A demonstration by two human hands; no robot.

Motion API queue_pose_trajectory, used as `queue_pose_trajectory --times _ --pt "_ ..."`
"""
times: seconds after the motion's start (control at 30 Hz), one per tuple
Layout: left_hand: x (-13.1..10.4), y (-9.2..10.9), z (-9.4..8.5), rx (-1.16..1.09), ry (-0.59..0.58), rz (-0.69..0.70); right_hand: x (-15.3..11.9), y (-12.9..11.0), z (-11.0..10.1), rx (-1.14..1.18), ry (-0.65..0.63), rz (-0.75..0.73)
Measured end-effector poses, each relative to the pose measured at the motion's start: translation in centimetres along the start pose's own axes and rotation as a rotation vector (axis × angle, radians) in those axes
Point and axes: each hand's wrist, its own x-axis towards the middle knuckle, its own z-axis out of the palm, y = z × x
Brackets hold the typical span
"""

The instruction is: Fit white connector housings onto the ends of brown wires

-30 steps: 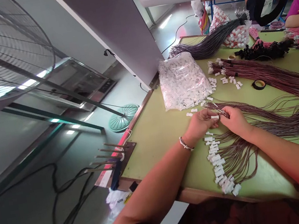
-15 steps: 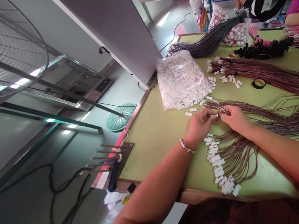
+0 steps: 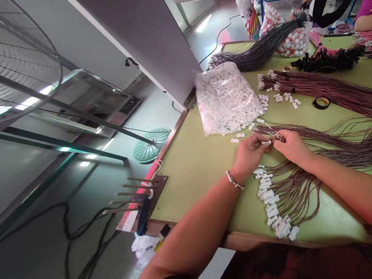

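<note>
Head view: on the near side of the plastic connector bag (image 3: 227, 99), the left hand (image 3: 249, 153) pinches a white connector housing (image 3: 266, 142) and the right hand (image 3: 293, 149) grips thin brown wires (image 3: 277, 136); the step looks like wire insertion, calling next for careful alignment.

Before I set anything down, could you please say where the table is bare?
The table is bare between the metal prongs, the left forearm and the plastic bag. Near the right hand, brown wires and white connectors crowd it.
</note>
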Motion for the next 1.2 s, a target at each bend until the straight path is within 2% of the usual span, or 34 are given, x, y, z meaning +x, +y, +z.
queue_pose_trajectory --times 0.17,0.37,0.53,0.67,0.77,0.87,1.07,1.13,1.2 --pt "0.2 -0.3 -0.5 0.056 -0.002 0.049 0.2 0.2 -0.2 0.011 -0.002 0.032" --pt "0.1 0.1 -1.2 0.300 -0.029 0.190 0.3 0.4 -0.3 0.054 -0.035 0.093" --pt "-0.2 0.6 -1.3 0.351 -0.139 0.204 0.5 0.5 -0.3 0.077 -0.079 0.082" --pt "-0.2 0.8 -1.2 0.587 -0.147 0.332 0.7 0.6 -0.4 0.163 -0.142 0.126" --pt "-0.2 0.8 -1.1 0.654 -0.149 0.357 0.7 0.7 -0.4 0.163 -0.154 0.134" --pt "-0.2 0.4 -0.8 0.593 -0.156 0.294 0.7 0.9 -0.4 0.094 -0.121 0.089" --pt "0.1 0.4 -0.5 0.123 -0.099 -0.071 0.7 1.0 -0.3 -0.057 -0.053 0.016" --pt "0.2 0.9 -0.7 0.041 -0.122 -0.145 0.5 1.0 -0.5 -0.203 -0.008 -0.122" --pt "0.3 1.4 -1.0 -0.017 -0.136 -0.183 0.3 1.0 -0.7 -0.410 0.021 -0.336"
